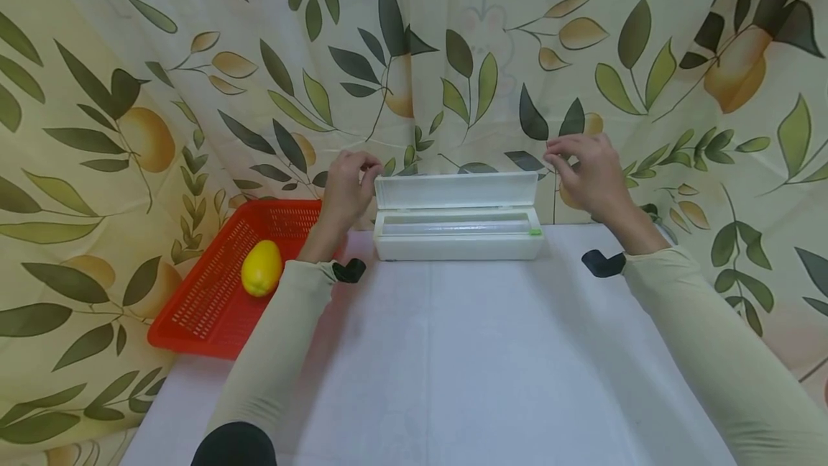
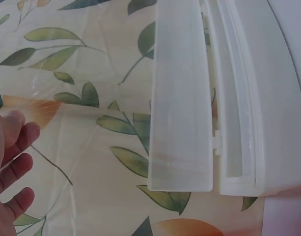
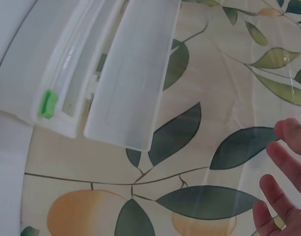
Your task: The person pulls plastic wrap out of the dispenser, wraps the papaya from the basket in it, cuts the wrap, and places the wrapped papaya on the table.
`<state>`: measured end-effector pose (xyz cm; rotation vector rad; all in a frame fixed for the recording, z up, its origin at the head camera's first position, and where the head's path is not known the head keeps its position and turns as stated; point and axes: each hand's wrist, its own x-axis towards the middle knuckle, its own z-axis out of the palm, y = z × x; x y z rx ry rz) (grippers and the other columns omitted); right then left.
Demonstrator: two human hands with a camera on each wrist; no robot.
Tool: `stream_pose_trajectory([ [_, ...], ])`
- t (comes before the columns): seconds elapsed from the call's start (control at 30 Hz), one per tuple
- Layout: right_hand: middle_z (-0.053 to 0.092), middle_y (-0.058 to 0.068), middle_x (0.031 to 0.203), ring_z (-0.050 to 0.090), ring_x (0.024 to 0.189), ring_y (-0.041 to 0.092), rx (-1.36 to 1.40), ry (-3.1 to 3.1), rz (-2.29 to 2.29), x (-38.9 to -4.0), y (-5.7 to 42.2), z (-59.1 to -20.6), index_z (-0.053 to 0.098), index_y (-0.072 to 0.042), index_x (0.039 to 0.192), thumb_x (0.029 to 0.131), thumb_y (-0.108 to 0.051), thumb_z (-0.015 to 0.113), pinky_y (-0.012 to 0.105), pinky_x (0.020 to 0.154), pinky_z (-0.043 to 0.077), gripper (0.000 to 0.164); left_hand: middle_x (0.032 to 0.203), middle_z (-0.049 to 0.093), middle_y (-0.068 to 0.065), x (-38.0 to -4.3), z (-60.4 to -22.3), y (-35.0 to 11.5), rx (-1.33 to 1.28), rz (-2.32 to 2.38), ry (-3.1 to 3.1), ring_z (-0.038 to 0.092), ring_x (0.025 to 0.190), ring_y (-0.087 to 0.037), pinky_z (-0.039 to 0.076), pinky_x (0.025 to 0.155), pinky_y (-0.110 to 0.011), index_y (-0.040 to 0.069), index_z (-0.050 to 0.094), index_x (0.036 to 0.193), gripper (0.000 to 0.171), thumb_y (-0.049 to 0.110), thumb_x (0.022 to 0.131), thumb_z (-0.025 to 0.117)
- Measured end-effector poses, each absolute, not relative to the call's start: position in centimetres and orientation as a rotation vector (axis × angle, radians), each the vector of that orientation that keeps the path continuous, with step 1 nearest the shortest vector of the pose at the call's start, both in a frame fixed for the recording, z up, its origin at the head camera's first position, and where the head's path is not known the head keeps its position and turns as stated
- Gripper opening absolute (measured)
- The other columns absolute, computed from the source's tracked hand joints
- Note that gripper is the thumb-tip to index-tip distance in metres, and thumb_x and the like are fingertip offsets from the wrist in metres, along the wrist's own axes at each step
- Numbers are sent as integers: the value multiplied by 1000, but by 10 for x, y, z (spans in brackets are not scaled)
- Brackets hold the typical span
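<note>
A white plastic wrap dispenser box (image 1: 458,247) sits at the table's far edge. Its hinged lid (image 1: 456,193) stands raised, and a green slide cutter (image 3: 48,103) is at the right end. My left hand (image 1: 350,182) is raised by the box's left end, my right hand (image 1: 585,167) beyond its right end and a little higher. Between them, behind the lid, spans a sheet of clear plastic wrap (image 3: 233,110), showing only as creases and sheen over the curtain. Each hand pinches an edge of it between thumb and fingers.
Left of the box, a red plastic basket (image 1: 187,344) holds a yellow fruit-shaped item (image 1: 261,268). A white cloth covers the table (image 1: 479,358). A leaf-patterned curtain (image 1: 246,13) hangs close behind the box and along both sides.
</note>
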<state>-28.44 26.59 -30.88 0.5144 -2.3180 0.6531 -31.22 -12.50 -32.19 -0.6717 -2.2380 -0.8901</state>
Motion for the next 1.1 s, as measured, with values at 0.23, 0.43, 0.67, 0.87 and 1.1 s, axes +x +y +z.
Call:
stream_pose_trajectory([
  [0.23,71,26,115,59,110,44,529,-2312,672,-280,265,-302,73,9,102,96,0,70,58,94,37,12,92,71,-16,-309,-317,-127,-694,-886,-2200,58,92,-31,48,82,-43,-3,72,99,8,3,98,68],
  [0.43,72,25,114,58,109,45,543,-2288,700,-277,265,-298,74,9,102,95,0,71,57,92,37,12,92,71,-16,-305,-313,-127,-716,-883,-2175,58,90,-31,47,82,-43,-4,72,98,7,2,98,68],
  [0.67,71,28,113,61,107,48,561,-2243,685,-276,266,-295,73,10,102,94,1,72,59,105,35,13,92,70,-16,-301,-308,-128,-731,-889,-2158,57,90,-31,46,82,-43,-4,71,98,7,2,98,68],
  [0.87,71,27,113,59,106,47,571,-2244,680,-272,266,-290,74,10,101,94,0,72,56,94,37,12,94,71,-16,-298,-304,-128,-715,-880,-2171,57,93,-30,47,84,-41,-4,72,100,7,2,97,69],
  [1.1,71,25,117,54,105,44,549,-2270,652,-269,267,-286,74,9,103,96,-2,71,50,85,34,14,95,70,-16,-295,-300,-130,-714,-872,-2170,57,94,-31,47,84,-41,-4,72,102,8,2,97,68],
])
